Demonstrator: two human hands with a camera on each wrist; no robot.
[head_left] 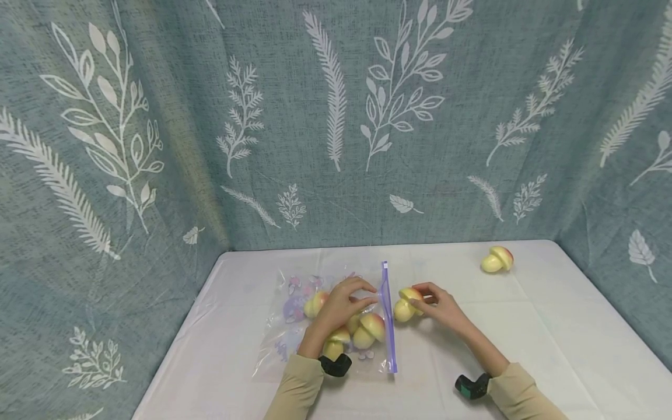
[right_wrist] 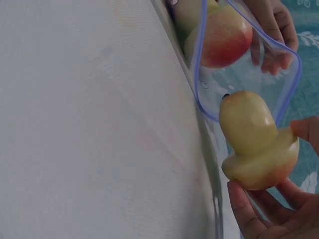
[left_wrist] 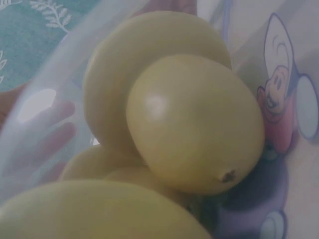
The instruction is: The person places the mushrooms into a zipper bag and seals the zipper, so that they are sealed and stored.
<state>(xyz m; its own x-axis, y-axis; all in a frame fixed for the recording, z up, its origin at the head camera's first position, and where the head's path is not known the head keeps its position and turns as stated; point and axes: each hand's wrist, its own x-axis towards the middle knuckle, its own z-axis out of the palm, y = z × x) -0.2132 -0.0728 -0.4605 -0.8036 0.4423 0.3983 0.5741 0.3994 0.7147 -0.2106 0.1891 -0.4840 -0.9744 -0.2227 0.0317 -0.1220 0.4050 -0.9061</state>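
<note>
A clear zip bag (head_left: 294, 332) with a purple seal strip (head_left: 387, 318) lies on the white table (head_left: 551, 326). Several yellow-red wax apples (head_left: 367, 329) lie inside it and fill the left wrist view (left_wrist: 194, 124). My left hand (head_left: 343, 303) pinches the bag's upper lip and holds the mouth (right_wrist: 249, 64) open. My right hand (head_left: 438, 303) grips another wax apple (head_left: 406, 303) (right_wrist: 256, 144) just outside the mouth, stem end toward the bag.
One more wax apple (head_left: 497, 259) lies at the table's far right. A teal leaf-print curtain (head_left: 336, 116) surrounds the table on three sides. The bag bears cartoon prints (left_wrist: 279, 104).
</note>
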